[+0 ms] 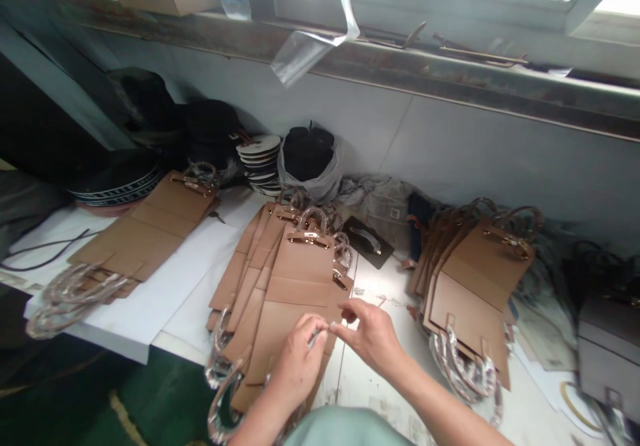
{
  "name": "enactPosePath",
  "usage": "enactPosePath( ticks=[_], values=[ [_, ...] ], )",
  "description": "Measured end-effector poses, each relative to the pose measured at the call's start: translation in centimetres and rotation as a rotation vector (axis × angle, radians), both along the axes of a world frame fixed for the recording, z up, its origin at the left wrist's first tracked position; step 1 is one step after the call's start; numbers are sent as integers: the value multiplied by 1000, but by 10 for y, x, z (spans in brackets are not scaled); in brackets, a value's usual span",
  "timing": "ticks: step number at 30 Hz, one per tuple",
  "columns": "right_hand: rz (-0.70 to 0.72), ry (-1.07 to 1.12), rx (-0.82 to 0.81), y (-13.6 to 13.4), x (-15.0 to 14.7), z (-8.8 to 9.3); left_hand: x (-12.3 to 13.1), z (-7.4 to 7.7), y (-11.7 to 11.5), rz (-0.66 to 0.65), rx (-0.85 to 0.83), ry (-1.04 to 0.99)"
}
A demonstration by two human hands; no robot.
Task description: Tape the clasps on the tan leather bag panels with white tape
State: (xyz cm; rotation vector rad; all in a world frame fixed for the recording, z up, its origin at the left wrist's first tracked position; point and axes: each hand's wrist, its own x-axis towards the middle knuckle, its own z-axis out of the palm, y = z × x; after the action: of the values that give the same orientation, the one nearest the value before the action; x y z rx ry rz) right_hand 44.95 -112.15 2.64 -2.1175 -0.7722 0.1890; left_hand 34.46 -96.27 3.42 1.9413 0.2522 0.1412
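My left hand (303,353) is closed round a small, thin, greyish thing (314,337), too little of which shows to name. Thumb and fingertips of my right hand (373,333) reach to the fingertips of the left, and the fingers are bent inward; whatever lies between them is too small to make out. Both hands are above the near end of a fanned stack of brown bag panels (295,266). These panels carry plastic-wrapped handles (314,218) and gold-coloured metal fittings.
Another brown panel stack (475,286) stands right, and one (145,233) left. Behind are a dark panel with a handle (367,241), a stack of reels (259,159) and a plastic bag of black material (309,156). A ledge (390,66) runs below the window.
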Motion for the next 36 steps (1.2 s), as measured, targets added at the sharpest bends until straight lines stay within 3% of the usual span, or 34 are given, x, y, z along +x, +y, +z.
enactPosePath(
  ticks=[6,14,16,19,21,23,25,29,33,36],
  values=[
    [370,-128,-62,7,14,10,3,6,7,-78,91,66],
    [516,-122,-252,18,35,8,13,0,9,-73,52,128],
    [518,-151,-262,22,35,5,18,-10,8,1,-100,128],
    [541,-189,-211,26,44,5,27,-29,10,173,-526,280],
    [560,-143,-116,25,67,5,32,-40,17,292,-766,352],
    [482,-67,2,22,106,0,33,-47,29,383,-871,343],
    [280,-24,70,18,158,-14,31,-53,44,426,-893,336],
    [-138,140,14,11,250,-59,26,-63,70,419,-898,385],
    [-139,331,-18,15,275,-90,24,-71,77,381,-907,405],
    [-72,424,56,15,267,-83,22,-73,76,360,-903,383]
  ],
)
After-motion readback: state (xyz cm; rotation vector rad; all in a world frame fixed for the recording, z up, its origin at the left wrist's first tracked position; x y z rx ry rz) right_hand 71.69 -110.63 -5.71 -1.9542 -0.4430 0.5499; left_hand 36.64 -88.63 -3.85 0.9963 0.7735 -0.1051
